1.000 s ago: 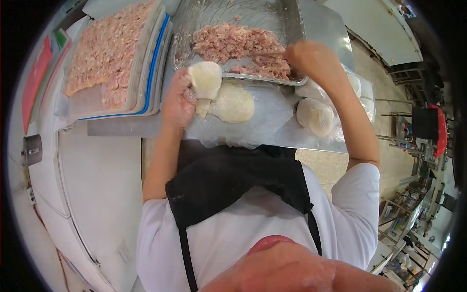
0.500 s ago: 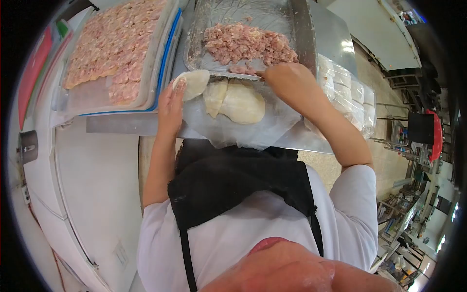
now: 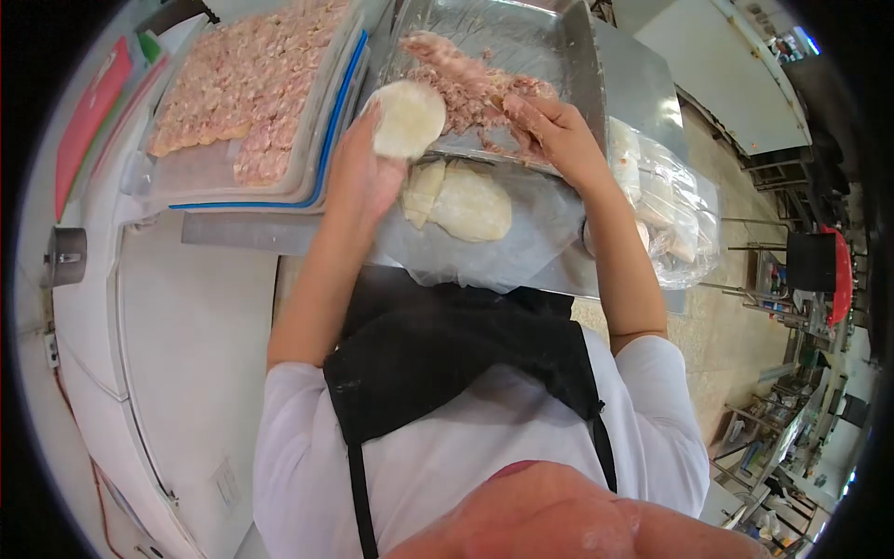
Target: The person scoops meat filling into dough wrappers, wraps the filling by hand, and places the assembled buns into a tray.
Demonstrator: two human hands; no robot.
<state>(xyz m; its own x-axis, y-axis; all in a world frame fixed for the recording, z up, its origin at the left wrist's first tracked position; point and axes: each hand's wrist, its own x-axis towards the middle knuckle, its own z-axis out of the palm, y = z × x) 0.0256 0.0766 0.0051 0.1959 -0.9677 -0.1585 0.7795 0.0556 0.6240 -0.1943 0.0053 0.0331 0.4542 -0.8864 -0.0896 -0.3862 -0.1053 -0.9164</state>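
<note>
My left hand (image 3: 358, 163) holds up a round white dumpling wrapper (image 3: 410, 119) by its left edge, beside the metal tray's near left corner. My right hand (image 3: 556, 135) is closed over the near right part of the minced meat filling (image 3: 470, 114). From its fingers a long meat-coated tool, apparently a spatula (image 3: 449, 61), points up and left; filling hides most of its shape. The metal tray (image 3: 545, 28) holds the filling. Just below it, more dumpling wrappers (image 3: 470, 200) lie in an overlapping pile on clear plastic (image 3: 521, 256).
At the left stands a plastic tub with a blue rim (image 3: 321, 177), holding rows of meat-filled dumplings (image 3: 242, 84). Plastic-bagged wrapper stacks (image 3: 666, 200) sit at the right. The steel table's front edge (image 3: 251, 233) runs before my apron (image 3: 438, 363).
My left hand has moved up and right, turning the wrapper's face into view. My right hand has turned upright, and the meat-coated tool now extends across the filling.
</note>
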